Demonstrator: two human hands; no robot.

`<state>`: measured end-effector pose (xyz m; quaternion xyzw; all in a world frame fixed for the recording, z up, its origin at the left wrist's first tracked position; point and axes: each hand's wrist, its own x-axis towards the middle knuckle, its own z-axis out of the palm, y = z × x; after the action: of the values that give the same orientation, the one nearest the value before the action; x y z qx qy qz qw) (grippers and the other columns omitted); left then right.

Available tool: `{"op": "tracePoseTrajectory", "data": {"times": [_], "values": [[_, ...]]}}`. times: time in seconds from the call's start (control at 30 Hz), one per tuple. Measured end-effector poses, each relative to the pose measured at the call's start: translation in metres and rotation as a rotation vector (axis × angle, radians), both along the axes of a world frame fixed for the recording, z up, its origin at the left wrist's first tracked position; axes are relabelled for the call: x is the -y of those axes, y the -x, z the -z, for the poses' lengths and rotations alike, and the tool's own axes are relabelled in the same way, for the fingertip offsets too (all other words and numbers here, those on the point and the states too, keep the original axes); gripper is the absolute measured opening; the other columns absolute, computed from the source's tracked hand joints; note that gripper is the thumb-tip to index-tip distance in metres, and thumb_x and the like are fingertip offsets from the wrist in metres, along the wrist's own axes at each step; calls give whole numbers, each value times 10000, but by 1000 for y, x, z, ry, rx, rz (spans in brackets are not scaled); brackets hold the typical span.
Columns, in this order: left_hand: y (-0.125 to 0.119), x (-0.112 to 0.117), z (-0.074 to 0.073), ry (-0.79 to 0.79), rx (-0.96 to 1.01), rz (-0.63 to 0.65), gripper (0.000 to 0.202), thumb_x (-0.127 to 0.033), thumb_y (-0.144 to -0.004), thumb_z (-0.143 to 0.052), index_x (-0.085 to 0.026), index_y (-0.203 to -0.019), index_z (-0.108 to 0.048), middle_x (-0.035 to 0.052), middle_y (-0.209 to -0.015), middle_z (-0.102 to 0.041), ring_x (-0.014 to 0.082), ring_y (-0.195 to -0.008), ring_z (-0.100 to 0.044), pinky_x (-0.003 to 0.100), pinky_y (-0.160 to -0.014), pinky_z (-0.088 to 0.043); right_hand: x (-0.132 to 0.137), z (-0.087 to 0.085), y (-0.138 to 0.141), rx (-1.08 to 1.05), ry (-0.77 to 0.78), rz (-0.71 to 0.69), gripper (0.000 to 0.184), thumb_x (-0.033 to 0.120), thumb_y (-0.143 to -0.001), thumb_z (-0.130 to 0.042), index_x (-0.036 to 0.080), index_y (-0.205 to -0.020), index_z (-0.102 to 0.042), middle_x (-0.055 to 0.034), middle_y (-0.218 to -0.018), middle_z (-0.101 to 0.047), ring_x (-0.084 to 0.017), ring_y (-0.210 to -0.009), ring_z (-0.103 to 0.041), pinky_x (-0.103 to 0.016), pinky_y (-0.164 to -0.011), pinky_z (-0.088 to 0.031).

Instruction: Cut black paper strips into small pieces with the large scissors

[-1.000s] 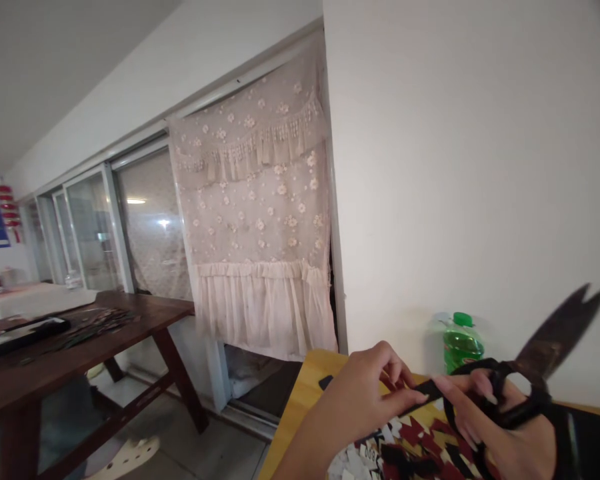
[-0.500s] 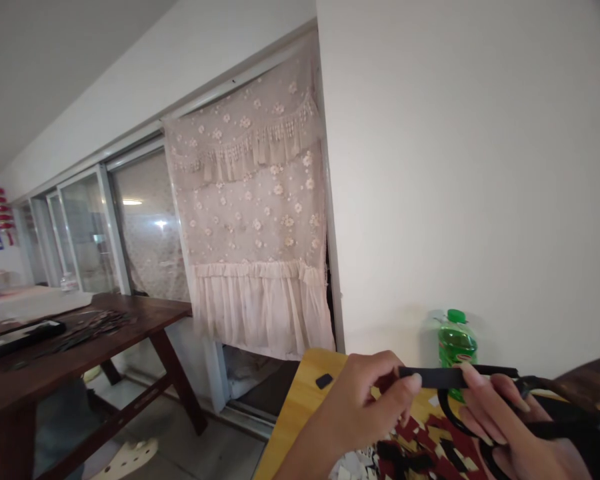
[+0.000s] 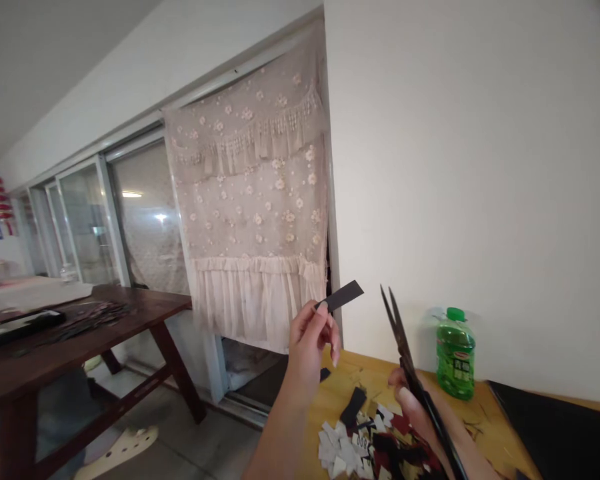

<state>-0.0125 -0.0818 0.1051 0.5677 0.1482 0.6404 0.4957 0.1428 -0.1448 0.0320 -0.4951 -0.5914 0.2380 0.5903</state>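
Note:
Pinched between the thumb and fingers of my left hand (image 3: pixel 313 337) is a flat black strip (image 3: pixel 347 295), its free end pointing up and right. My right hand (image 3: pixel 420 407) grips a pair of dark scissors (image 3: pixel 405 350); the blades point upward and are slightly parted, a little apart from the strip. Below my hands, a heap of small cut pieces (image 3: pixel 347 448) in white, dark red, tan and black lies on the yellow wooden table (image 3: pixel 490 430). Another black piece (image 3: pixel 353 407) rests at the edge of the heap.
A green-capped bottle of green liquid (image 3: pixel 455 357) stands against the wall at the table's back. A black sheet (image 3: pixel 555 427) covers the table's right side. On the left is a dark wooden table (image 3: pixel 145 301) with dark scraps. A lace curtain (image 3: pixel 255 220) hangs ahead.
My hands have moved apart. My left hand now carries the strip up and left, away from my right hand. The scissors have swung from lying sideways to pointing upward.

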Motion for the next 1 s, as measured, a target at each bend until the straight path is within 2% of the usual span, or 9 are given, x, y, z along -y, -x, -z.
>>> {"op": "tracePoseTrajectory", "data": {"times": [0.17,0.3,0.43,0.53,0.63,0.8,1.0], "values": [[-4,-4,7,-11,-49,11,350,-432,-818,-544,-169,-616,-431,-60,-454,-469,48,-301,-409,154,-292,-283,-2,5,8,81,57,-136,451,633,-784,-433,211,-903,-537,42,-561,-460,-161,-524,-489,-271,-528,-417],[-13,0,13,-18,-199,36,356,-421,-847,-507,-163,-610,-440,-48,-456,-468,50,-331,-434,164,-344,-325,2,-1,9,80,85,-137,435,619,-792,-412,217,-886,-546,29,-561,-474,-173,-526,-495,-270,-515,-409],[-19,3,15,-22,-302,59,358,-415,-858,-490,-163,-610,-440,-36,-460,-475,57,-357,-454,174,-383,-344,11,-12,11,36,112,-87,432,621,-783,-425,223,-883,-559,-7,-698,-572,-204,-658,-542,-287,-631,-450],[-19,3,15,-22,-304,61,352,-418,-858,-487,-166,-617,-439,-39,-465,-470,62,-357,-450,180,-382,-347,14,-16,13,21,142,-73,418,612,-772,-444,222,-876,-551,-10,-761,-580,-209,-711,-548,-293,-697,-450],[-19,3,15,-27,-312,51,353,-419,-861,-482,-166,-618,-439,-36,-475,-471,65,-369,-458,183,-392,-354,15,-16,13,20,181,-91,418,614,-763,-452,223,-874,-551,-10,-743,-575,-222,-742,-554,-301,-707,-452],[-19,3,15,-51,-330,40,351,-413,-865,-480,-166,-618,-438,-36,-471,-472,64,-368,-452,184,-393,-352,14,-12,12,4,217,-78,465,645,-750,-443,224,-916,-553,-39,-905,-622,-255,-908,-563,-310,-790,-437],[-19,4,14,-63,-327,34,346,-398,-873,-472,-163,-620,-442,-36,-482,-472,63,-379,-459,185,-401,-363,14,-13,10,-6,259,-116,516,670,-754,-434,215,-971,-545,-54,-910,-618,-276,-940,-551,-351,-835,-428]]}}
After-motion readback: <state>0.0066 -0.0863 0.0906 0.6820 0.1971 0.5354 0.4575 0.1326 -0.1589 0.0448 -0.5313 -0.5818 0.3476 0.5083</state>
